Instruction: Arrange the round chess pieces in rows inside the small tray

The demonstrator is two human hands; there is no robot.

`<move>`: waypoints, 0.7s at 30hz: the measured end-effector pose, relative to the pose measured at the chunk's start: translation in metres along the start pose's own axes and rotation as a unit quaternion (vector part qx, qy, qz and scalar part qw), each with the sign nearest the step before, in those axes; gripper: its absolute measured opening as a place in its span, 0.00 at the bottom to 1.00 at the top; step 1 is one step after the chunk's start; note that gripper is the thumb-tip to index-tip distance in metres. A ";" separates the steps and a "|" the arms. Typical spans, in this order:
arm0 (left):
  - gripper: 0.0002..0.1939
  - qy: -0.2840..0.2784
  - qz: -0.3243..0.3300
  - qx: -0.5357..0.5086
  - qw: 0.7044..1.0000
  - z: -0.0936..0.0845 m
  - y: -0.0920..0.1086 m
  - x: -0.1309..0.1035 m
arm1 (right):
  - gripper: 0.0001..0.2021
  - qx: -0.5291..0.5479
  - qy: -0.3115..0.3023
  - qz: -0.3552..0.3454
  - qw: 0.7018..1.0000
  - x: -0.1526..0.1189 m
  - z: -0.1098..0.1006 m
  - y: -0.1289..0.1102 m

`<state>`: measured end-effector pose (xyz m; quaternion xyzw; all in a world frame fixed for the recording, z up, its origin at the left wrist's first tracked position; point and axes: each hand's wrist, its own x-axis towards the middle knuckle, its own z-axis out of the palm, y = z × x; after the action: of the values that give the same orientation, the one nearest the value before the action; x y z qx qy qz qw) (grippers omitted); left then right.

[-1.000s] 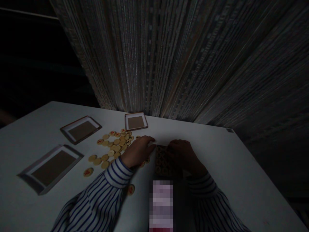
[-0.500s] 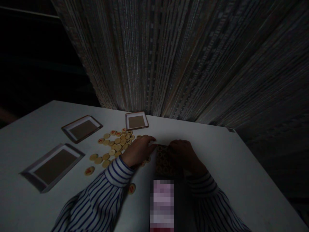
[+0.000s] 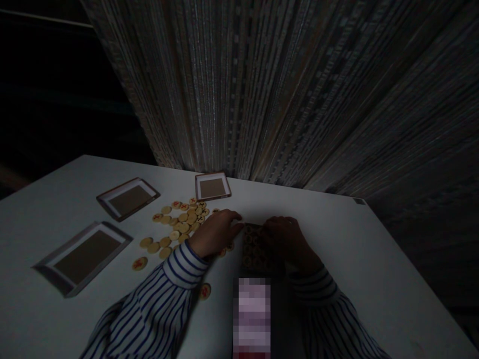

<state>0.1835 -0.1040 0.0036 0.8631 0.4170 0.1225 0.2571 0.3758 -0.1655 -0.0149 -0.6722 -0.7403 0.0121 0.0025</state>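
A dark open box lies in front of me, with round Chinese chess pieces laid in it. My left hand is at its far left corner, thumb and fingers bent toward each other. A small pale spot shows between those fingertips, too dim to name. Over the box's right side my right hand is closed, fingers curled down; what is in them is hidden in shadow. Beside my left wrist lies a spread of loose wooden Chinese chess pieces, some with red or black characters. One red-marked piece lies near my left sleeve.
Three shallow trays stand on the white table: a large one at left, a brown-edged one behind it, and a smaller one at the back. A hanging string curtain borders the table's far edge.
Both hands stay almost in place. The right hand's fingers have shifted slightly to the right, and the box's far edge shows a little more between the hands. The loose pieces lie as before.
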 end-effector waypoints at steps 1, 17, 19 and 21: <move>0.17 0.001 0.000 0.001 1.000 0.000 0.000 0.000 | 0.10 -0.002 -0.002 0.003 1.000 0.000 0.000 0.000; 0.17 0.007 0.006 0.014 1.000 0.000 -0.003 0.000 | 0.12 -0.015 -0.039 0.022 0.999 0.001 0.000 -0.001; 0.17 0.005 0.002 0.016 1.000 -0.001 -0.002 0.000 | 0.12 -0.015 -0.040 0.023 0.999 0.001 0.001 -0.001; 0.17 0.000 -0.004 0.018 1.000 -0.003 0.000 0.000 | 0.12 -0.014 -0.040 0.025 0.999 0.000 0.002 -0.001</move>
<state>0.1820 -0.1030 0.0061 0.8661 0.4223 0.1144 0.2419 0.3752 -0.1653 -0.0165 -0.6891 -0.7231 0.0283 -0.0371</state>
